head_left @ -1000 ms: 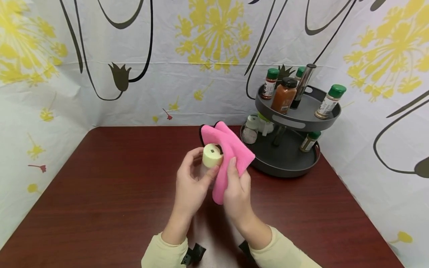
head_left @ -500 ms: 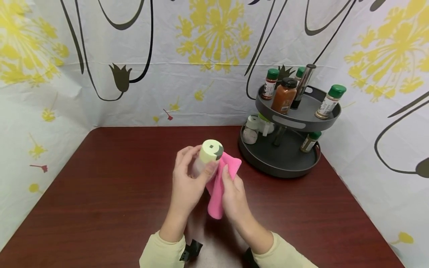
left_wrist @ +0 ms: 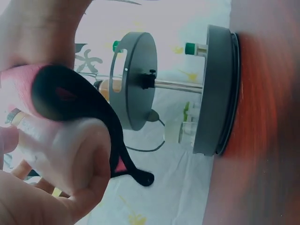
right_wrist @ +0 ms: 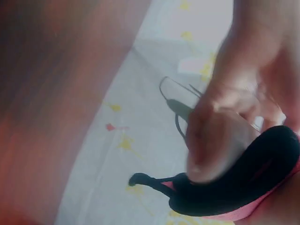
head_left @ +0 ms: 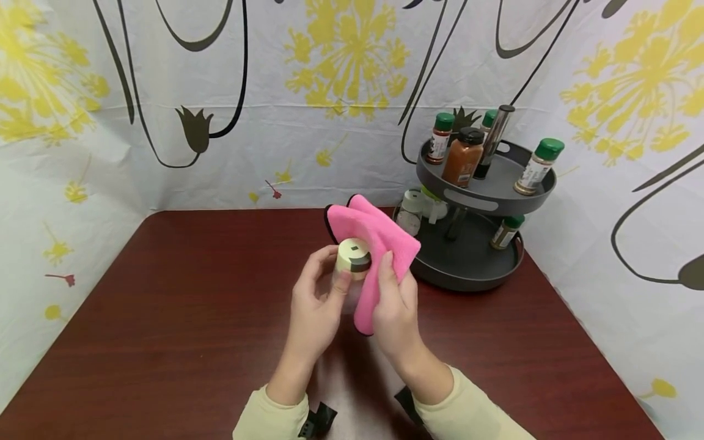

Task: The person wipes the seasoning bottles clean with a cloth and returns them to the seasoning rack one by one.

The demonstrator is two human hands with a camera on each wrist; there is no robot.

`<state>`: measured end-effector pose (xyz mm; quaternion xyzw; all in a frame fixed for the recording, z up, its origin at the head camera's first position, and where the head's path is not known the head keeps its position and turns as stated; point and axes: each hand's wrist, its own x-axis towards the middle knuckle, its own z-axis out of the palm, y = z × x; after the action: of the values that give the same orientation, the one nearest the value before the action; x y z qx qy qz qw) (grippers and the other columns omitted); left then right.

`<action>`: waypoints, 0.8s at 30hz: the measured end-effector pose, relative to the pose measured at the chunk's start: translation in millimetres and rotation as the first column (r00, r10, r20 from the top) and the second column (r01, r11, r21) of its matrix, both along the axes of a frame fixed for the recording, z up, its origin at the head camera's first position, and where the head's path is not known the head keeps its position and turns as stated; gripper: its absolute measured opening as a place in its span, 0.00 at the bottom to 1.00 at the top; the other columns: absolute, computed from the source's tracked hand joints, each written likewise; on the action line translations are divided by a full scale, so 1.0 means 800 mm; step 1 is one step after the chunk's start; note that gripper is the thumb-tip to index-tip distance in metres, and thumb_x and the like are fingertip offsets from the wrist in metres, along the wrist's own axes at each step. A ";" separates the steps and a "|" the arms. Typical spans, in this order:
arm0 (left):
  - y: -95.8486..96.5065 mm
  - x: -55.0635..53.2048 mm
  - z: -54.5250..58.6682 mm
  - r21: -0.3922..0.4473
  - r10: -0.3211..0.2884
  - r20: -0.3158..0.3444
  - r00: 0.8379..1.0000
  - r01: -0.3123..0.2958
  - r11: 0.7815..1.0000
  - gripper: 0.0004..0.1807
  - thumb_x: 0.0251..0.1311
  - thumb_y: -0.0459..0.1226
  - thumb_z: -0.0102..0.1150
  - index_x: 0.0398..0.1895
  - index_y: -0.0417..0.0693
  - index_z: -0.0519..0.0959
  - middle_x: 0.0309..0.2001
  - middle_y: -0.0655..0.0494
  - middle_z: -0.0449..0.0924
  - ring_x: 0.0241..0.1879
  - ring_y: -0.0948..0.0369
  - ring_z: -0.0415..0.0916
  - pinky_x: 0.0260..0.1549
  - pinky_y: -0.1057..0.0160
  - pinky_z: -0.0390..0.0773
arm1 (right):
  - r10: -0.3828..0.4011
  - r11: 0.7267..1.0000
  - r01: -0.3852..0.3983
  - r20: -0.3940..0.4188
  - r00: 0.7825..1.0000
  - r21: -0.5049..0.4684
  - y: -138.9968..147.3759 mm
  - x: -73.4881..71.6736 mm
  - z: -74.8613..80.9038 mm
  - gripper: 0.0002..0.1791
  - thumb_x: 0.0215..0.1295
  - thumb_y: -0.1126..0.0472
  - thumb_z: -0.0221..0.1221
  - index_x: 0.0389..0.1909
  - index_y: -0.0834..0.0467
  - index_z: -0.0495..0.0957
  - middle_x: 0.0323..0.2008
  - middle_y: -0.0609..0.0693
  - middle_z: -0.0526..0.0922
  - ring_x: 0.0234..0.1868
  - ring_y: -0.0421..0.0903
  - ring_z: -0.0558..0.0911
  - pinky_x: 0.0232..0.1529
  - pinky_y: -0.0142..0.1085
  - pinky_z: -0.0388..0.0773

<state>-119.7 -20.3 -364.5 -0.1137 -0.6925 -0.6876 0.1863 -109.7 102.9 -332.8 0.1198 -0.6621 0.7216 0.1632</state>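
**Pink cloth (head_left: 393,241) raised beside the shaker jar (left_wrist: 61,145)**

Since half a second ago, the cloth has risen and spread upward, and the jar's pale yellow cap (head_left: 346,253) has shifted slightly down and to the right. The jar is near the centre of the frame, held above the tabletop (head_left: 181,318). The left hand (head_left: 315,305) curls its fingers and thumb around the jar's clear body, below the cap. The right hand (head_left: 397,311) pinches the folded cloth between thumb and fingers, just right of the jar. In the left wrist view, the cloth's black trim curves along the jar's side.

At the right of the frame stands a dark gray two-tier rack (head_left: 467,260). Its upper tier carries an orange-brown bottle (head_left: 462,162) with a black lid and three green-capped spice jars (head_left: 535,172); its lower tier carries a white-capped jar (head_left: 409,214) and another green-capped jar (head_left: 504,235). Behind hangs a white sheet (head_left: 264,146) printed with yellow flowers and dark stems.
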 end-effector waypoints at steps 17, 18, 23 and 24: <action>-0.009 0.002 0.006 -0.006 0.069 -0.008 0.998 -0.069 0.998 0.24 0.68 0.32 0.69 0.67 0.45 0.80 0.61 0.49 0.80 0.58 0.59 0.77 0.48 0.65 0.83 | 0.012 0.995 -0.037 0.264 0.964 0.088 -0.002 0.000 -0.034 0.28 0.89 0.46 0.38 0.61 0.62 0.78 0.48 0.59 0.85 0.45 0.42 0.84 0.49 0.33 0.81; -0.008 0.002 0.005 -0.028 0.060 0.000 0.998 -0.060 0.998 0.26 0.67 0.32 0.71 0.68 0.47 0.80 0.62 0.50 0.79 0.59 0.59 0.76 0.47 0.64 0.83 | 0.020 0.997 -0.038 0.260 0.965 0.063 -0.001 0.000 -0.029 0.28 0.89 0.46 0.37 0.64 0.61 0.77 0.51 0.59 0.85 0.48 0.42 0.84 0.51 0.33 0.81; -0.006 0.004 0.004 -0.075 0.023 0.036 0.999 -0.020 0.997 0.29 0.64 0.36 0.75 0.69 0.55 0.80 0.61 0.55 0.80 0.60 0.58 0.75 0.40 0.62 0.82 | 0.044 0.995 -0.034 0.107 0.993 -0.092 0.000 0.002 0.003 0.29 0.89 0.45 0.36 0.69 0.61 0.73 0.58 0.56 0.83 0.58 0.45 0.82 0.61 0.33 0.79; -0.006 0.004 0.004 -0.078 0.019 0.040 0.999 -0.016 0.997 0.29 0.64 0.37 0.75 0.69 0.56 0.80 0.61 0.56 0.81 0.60 0.58 0.76 0.39 0.62 0.82 | 0.030 0.994 -0.023 0.065 0.997 -0.104 0.000 0.002 0.008 0.29 0.89 0.46 0.37 0.68 0.63 0.73 0.57 0.56 0.83 0.57 0.46 0.82 0.61 0.33 0.79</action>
<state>-116.1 -24.9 -361.7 -0.1007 -0.7235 -0.6605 0.1739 -107.9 102.7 -326.3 0.0960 -0.6273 0.7605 0.1377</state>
